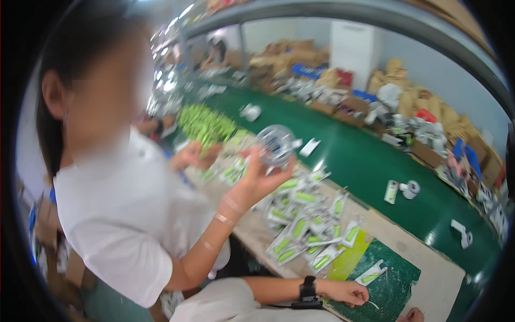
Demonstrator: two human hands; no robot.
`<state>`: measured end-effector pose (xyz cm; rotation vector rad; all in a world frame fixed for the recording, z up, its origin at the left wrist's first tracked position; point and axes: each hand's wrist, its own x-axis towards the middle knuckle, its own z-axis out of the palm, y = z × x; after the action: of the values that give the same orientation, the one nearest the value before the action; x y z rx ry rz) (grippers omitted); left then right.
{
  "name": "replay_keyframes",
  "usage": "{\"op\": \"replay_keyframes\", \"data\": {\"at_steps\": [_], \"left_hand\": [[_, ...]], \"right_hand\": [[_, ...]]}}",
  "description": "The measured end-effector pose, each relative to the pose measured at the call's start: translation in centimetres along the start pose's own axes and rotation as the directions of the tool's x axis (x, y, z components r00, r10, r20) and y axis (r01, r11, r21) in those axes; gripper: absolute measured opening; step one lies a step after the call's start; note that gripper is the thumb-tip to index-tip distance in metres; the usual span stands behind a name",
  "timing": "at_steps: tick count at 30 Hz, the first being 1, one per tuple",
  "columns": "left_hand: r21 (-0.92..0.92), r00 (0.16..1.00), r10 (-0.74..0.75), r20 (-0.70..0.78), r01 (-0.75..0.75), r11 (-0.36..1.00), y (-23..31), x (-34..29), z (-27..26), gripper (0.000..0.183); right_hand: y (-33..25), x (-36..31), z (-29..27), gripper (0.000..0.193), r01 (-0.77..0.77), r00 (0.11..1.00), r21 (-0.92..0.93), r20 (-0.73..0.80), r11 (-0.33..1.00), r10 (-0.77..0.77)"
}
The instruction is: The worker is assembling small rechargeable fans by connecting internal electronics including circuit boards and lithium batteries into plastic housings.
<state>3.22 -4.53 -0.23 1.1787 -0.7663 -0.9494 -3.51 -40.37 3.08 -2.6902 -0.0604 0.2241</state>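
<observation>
My left hand, with a black watch at the wrist, rests over a dark green work mat. Its fingers are curled together; whatever they may hold is hidden. A thin white strip lies by its fingertips. Just beyond is a flat white part with a lime-green cell, lying on the mat. Only a bit of my right hand shows at the lower edge, its fingers mostly cut off. To the left, a co-worker's hand holds up a clear round plastic piece.
Left of the mat, a heap of similar white-and-green parts covers the bench. Lime-green pieces are piled farther off. A green conveyor belt carries scattered white parts. The co-worker in a white shirt stands close on my left.
</observation>
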Motion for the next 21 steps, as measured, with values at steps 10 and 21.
{"op": "replay_keyframes", "data": {"at_steps": [10, 21], "left_hand": [[0.71, 0.212, 0.921, -0.326, -0.589, 0.386, 33.2, -4.1, 2.8, 0.066], [0.721, 0.063, 0.834, -0.549, 0.541, 0.434, 50.0, -1.1, -11.6, 0.072]], "right_hand": [[0.3, -2.4, 2.0, 0.03, -0.2, 0.953, 0.052, -0.223, 0.978, 0.207], [0.7, -2.6, 4.2, 0.036, 0.011, 0.887, 0.069, -0.461, 0.998, 0.022]]}}
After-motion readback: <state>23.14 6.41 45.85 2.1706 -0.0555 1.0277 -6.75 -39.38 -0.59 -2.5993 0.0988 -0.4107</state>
